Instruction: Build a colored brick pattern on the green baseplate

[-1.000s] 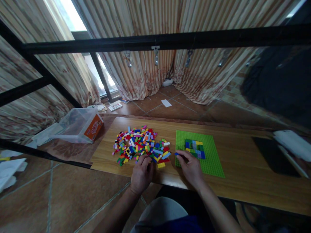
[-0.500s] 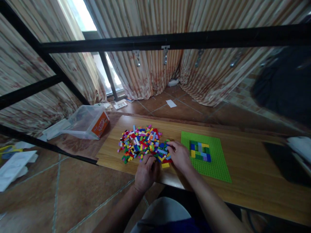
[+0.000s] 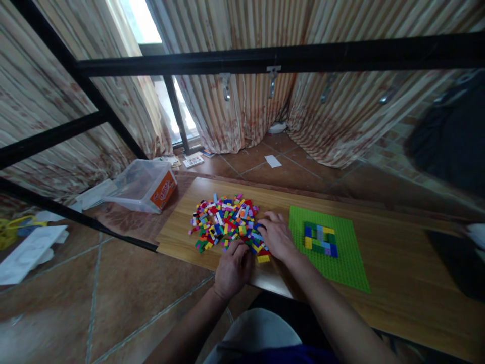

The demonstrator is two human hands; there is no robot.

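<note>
A heap of mixed toy bricks (image 3: 223, 222) lies on the wooden table in front of me. At its near edge rests my left hand (image 3: 233, 265), fingers curled in; whatever they hold, if anything, is hidden. My right hand (image 3: 278, 235) reaches over the right side of the heap, its fingers apart and their tips among the bricks. To the right of that hand lies a green baseplate (image 3: 341, 275). On the baseplate sits a block of joined bricks (image 3: 320, 240) in blue, yellow, green, light blue and purple. A yellow brick (image 3: 263, 259) lies between my hands.
A clear plastic bin (image 3: 140, 187) with an orange label stands beyond the table's left end. A black metal rail (image 3: 242, 59) crosses above the far side. On the right end of the table (image 3: 401, 303) lies a dark flat item (image 3: 454, 263).
My right hand has moved left from the baseplate to the heap, and the blue brick it pinched is out of sight. My left hand stays by the heap. The view has shifted.
</note>
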